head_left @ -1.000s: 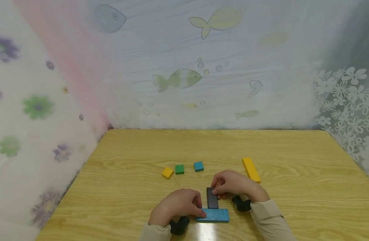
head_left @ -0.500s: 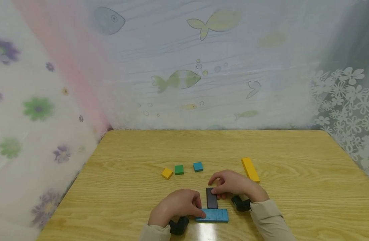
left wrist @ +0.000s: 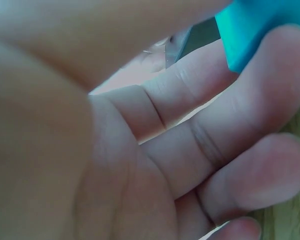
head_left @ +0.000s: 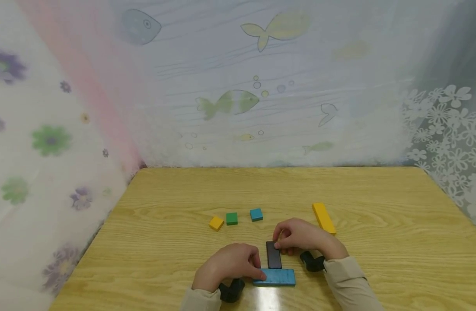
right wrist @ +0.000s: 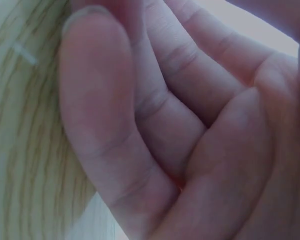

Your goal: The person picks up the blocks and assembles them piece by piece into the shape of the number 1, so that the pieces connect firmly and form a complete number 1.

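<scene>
Blue block (head_left: 280, 277) between left fingers (left wrist: 262, 90); dark block (head_left: 274, 257) seemingly between right fingers (right wrist: 96, 90).

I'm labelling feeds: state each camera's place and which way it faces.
Head: on the head, facing forward-down at the wooden table; left hand, right hand, sleeves show.
Left wrist: on that wrist, facing palm, fingers and long blue block.
Right wrist: likewise mounted, facing palm, fingers and wooden table.
Head and left wrist share that block.

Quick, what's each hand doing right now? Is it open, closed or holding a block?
Left hand: closed, holding the long blue block.
Right hand: touching the dark block; whether it grips it cannot be told.
</scene>
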### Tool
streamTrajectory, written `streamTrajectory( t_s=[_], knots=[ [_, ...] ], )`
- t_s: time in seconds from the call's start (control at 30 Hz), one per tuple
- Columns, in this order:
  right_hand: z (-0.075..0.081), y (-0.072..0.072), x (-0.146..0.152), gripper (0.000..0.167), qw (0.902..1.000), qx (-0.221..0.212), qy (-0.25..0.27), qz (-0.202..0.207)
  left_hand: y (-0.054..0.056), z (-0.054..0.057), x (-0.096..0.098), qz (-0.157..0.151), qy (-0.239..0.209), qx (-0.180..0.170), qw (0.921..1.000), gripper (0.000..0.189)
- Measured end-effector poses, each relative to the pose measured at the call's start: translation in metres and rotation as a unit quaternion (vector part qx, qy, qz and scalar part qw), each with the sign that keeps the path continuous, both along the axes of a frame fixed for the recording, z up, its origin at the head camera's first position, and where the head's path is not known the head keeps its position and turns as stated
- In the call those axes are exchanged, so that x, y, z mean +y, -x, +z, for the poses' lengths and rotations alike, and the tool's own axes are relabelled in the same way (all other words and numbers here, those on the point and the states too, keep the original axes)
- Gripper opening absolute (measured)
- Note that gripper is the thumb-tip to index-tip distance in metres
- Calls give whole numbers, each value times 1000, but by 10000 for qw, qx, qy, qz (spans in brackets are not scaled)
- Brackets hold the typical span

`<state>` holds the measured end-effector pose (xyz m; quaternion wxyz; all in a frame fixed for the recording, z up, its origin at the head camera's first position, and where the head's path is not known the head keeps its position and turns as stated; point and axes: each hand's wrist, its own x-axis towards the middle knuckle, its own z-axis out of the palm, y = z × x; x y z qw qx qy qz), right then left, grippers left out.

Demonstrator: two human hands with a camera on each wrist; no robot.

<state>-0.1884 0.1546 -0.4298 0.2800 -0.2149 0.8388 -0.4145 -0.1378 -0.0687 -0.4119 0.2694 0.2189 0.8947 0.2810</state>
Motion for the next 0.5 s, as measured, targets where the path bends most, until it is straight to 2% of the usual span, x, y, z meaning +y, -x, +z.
streamTrajectory(
  t_s=[0.5],
  knots=[
    [-1,1,0,15,9996,-156,216,4,-1,2,0,25,-48,-40,10000,19]
  ],
)
